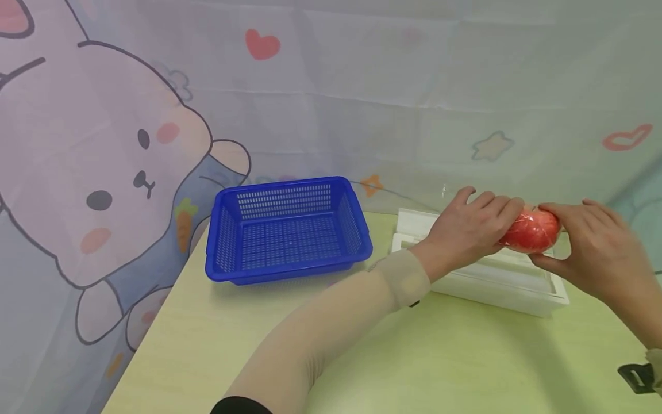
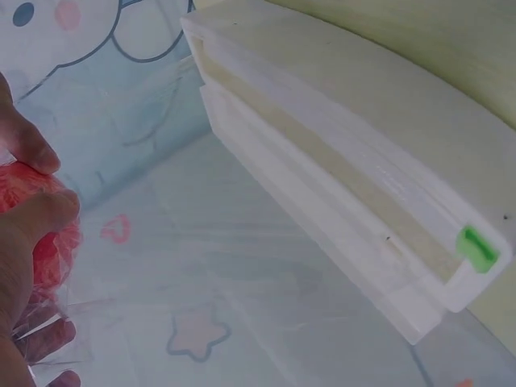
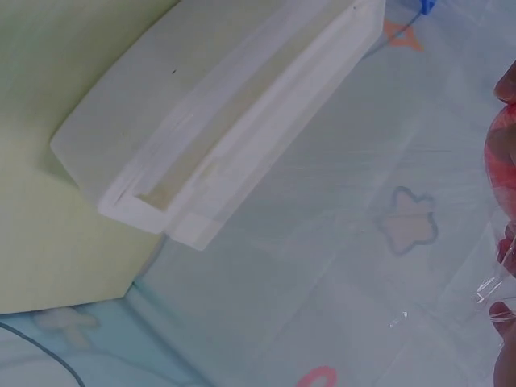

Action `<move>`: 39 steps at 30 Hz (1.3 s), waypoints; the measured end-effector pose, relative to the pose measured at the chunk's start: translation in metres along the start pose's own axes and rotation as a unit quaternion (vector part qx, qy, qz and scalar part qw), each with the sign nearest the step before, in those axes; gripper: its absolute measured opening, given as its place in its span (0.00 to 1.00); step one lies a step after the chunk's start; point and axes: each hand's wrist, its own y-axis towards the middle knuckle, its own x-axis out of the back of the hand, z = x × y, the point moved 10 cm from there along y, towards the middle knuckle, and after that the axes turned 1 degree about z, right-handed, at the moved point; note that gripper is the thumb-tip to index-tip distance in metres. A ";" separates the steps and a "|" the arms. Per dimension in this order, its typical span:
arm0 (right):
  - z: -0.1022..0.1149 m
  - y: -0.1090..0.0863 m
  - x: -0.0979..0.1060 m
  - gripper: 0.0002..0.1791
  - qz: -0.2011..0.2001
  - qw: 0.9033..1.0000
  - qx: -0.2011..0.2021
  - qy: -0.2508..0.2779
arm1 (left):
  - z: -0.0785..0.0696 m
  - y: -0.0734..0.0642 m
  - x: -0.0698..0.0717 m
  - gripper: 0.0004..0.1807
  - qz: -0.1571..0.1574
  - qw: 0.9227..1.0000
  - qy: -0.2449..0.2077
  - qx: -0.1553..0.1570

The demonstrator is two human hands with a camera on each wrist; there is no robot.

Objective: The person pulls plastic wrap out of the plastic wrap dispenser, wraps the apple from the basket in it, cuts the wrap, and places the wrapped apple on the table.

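A red apple [image 1: 532,231] wrapped in clear, shiny plastic film is held up between both hands, over the right part of a white cling film dispenser [image 1: 496,287]. My left hand [image 1: 473,224] grips its left side. From the right, my right hand [image 1: 595,244] holds it with thumb below and fingers above. In the left wrist view, loose film [image 2: 68,322] hangs under the apple, beside the fingers. Only a sliver of the apple [image 3: 501,161] enters the right wrist view. The dispenser's long lid stands raised at the back, and a green piece [image 2: 477,248] sits at one end.
A blue perforated plastic basket [image 1: 289,267] stands left of the dispenser on the pale yellow-green table [image 1: 414,356]. Behind the table hangs a cloth backdrop [image 1: 362,69] printed with a rabbit, hearts and stars.
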 end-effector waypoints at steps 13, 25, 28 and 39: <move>-0.001 0.008 0.029 0.57 -0.059 0.998 0.005 -0.010 | -0.001 0.013 0.028 0.18 -0.063 0.998 0.023 -0.003; -0.003 0.018 0.037 0.58 -0.055 0.998 0.008 0.003 | 0.004 0.021 0.041 0.19 -0.070 0.997 0.037 -0.010; -0.003 0.022 0.039 0.59 -0.051 0.999 0.007 0.005 | 0.007 0.023 0.045 0.19 -0.075 0.996 0.040 -0.011; -0.004 0.035 0.048 0.61 -0.062 0.998 0.009 0.020 | 0.016 0.029 0.060 0.20 -0.105 0.993 0.053 -0.003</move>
